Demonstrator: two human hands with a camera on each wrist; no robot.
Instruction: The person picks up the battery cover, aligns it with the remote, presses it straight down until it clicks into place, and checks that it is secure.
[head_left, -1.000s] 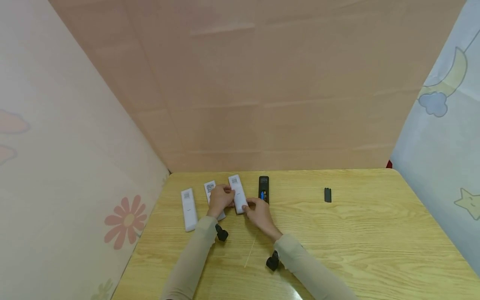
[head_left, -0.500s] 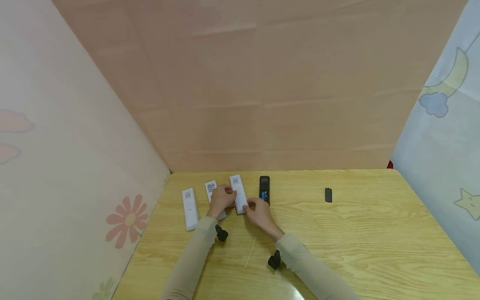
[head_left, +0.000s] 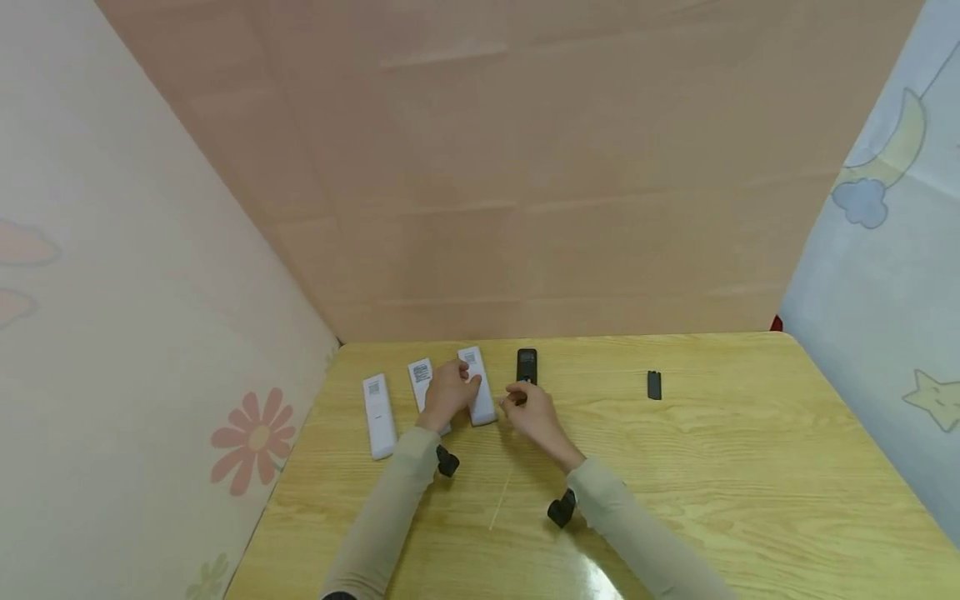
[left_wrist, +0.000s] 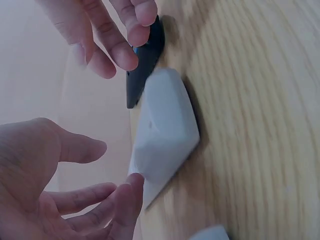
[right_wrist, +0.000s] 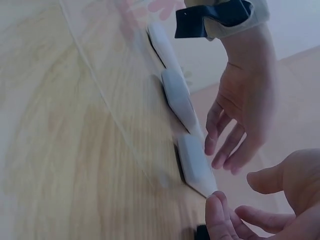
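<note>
Face down on the table lies a white remote control (head_left: 482, 408), between my two hands. My left hand (head_left: 450, 392) hovers at its left side, thumb and fingers apart, overlapping a second white remote (head_left: 420, 374). In the left wrist view the fingertips come right up to the nearer white remote (left_wrist: 165, 117), with nothing gripped. My right hand (head_left: 537, 414) is just right of that remote, its fingers loosely bent and holding nothing. Beyond it is a black remote (head_left: 527, 361) with its battery bay uncovered; the hand hides the black remote's lower part.
A third white remote (head_left: 379, 419) lies at the far left of the row. Off to the right sits a small black battery cover (head_left: 655, 385). A backdrop (head_left: 525, 208) rises behind the table's far edge, and a patterned wall (head_left: 258, 437) stands at the left.
Both hands have let go of the middle white remote, which stays in place. The right hand has shifted right, hiding more of the black remote; the left hand's fingers have loosened.
</note>
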